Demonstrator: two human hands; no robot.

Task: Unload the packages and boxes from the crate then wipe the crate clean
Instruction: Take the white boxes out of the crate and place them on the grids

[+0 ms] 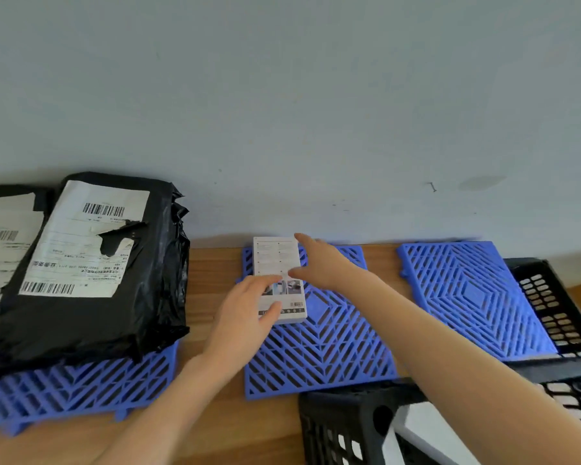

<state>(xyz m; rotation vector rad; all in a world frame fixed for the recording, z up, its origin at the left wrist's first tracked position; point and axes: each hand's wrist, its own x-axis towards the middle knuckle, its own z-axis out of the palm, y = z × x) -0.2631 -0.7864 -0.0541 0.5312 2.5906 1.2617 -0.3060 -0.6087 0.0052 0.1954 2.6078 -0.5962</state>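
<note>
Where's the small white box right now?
Head view, centre: the white box lies on the middle blue grid mat, between the left hand and right hand.

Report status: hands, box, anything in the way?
Left hand and right hand rest on the white box. Box lies on the middle blue mat. Black packages sit apart on the left; nothing blocks.
</note>
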